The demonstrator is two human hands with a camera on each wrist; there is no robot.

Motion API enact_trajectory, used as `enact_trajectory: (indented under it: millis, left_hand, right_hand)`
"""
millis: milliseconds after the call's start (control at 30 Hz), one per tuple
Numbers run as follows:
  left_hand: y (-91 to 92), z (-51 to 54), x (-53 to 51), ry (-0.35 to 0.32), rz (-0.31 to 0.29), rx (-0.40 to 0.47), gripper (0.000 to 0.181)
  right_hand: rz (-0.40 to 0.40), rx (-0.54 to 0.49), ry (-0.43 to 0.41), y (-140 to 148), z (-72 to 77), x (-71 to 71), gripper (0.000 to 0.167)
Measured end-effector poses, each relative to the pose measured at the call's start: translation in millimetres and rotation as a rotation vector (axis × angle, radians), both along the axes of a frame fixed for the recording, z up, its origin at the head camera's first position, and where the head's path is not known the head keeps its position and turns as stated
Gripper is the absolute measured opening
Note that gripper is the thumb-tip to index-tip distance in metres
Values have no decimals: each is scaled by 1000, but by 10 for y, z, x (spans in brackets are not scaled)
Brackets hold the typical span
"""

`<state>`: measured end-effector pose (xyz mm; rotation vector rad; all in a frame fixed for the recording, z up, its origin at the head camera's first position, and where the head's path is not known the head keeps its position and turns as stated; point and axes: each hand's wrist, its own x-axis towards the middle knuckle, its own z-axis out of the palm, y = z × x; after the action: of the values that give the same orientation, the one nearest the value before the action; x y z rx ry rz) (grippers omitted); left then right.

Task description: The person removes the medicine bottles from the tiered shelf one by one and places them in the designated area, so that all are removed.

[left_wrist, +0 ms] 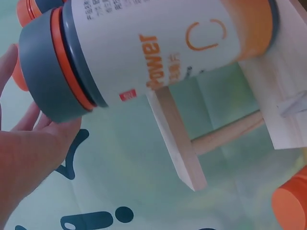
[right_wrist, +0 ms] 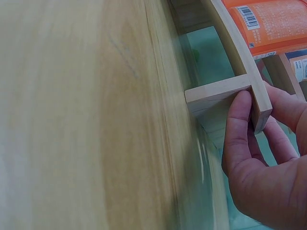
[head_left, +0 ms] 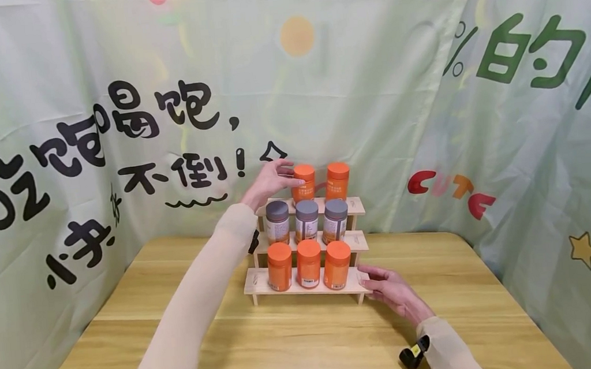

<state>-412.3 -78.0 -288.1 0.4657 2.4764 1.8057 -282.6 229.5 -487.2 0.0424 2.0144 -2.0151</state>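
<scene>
A three-tier wooden display rack stands on the table, holding several jars. At the top tier my left hand is at the left orange jar, thumb across its front and fingers behind. In the left wrist view a grey-lidded jar largely hides that orange jar. My right hand pinches the right end of the lowest board, thumb and fingers on opposite faces. Another orange jar stands on the top tier, with grey-lidded jars on the middle and orange-lidded jars on the bottom.
The wooden table extends around the rack. A printed cloth hangs close behind the table and along its sides. A black strap device sits at my right wrist.
</scene>
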Motion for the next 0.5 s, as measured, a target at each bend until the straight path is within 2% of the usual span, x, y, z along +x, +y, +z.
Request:
enact_trajectory:
  millis: [167, 300, 500]
  left_hand:
    - [98, 6, -11, -10, -15, -22, 65]
    - [156, 3, -9, -11, 0, -58, 64]
    - [185, -33, -11, -25, 1, -49, 61]
  right_hand:
    - [-12, 1, -4, 15, 13, -3, 57]
    - [-20, -8, -10, 6, 22, -5, 57]
    - [-13, -12, -11, -3, 41, 4, 58]
